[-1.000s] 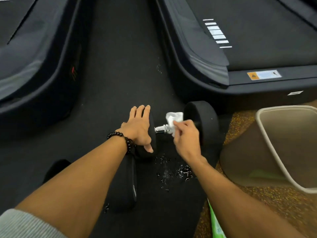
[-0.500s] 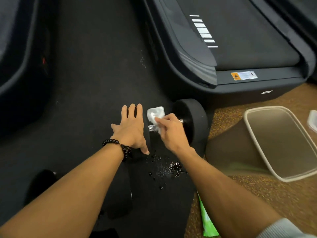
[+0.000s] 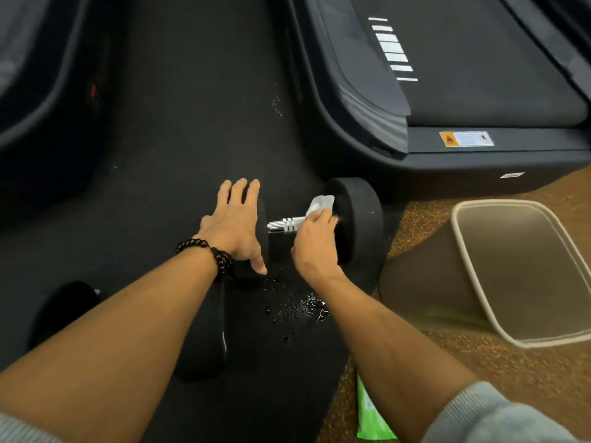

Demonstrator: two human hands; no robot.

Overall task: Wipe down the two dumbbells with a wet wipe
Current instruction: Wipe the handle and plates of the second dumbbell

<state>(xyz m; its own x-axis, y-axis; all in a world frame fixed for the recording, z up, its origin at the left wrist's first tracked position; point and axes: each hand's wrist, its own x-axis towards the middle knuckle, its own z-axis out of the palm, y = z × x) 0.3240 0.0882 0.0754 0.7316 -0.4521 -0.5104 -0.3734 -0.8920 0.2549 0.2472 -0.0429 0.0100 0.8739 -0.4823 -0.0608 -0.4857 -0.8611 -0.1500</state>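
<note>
A black dumbbell (image 3: 358,215) with a ribbed silver handle (image 3: 284,224) lies on the dark floor mat, just ahead of me. My left hand (image 3: 235,227) rests flat, fingers straight, on its left weight head, which it mostly hides. My right hand (image 3: 315,243) pinches a white wet wipe (image 3: 321,203) against the right end of the handle, next to the right weight head. A second black dumbbell (image 3: 204,340) lies nearer to me, largely hidden under my left forearm.
A beige waste bin (image 3: 479,266) stands at the right on speckled brown flooring. A green wipe packet (image 3: 371,417) lies by my right forearm. Water droplets (image 3: 297,308) spot the mat. Treadmill bases (image 3: 447,148) sit ahead on the right and at the far left.
My right hand has slid the wipe rightward along the handle to the right weight head, baring the ribbed silver part. My left hand stays on the left head.
</note>
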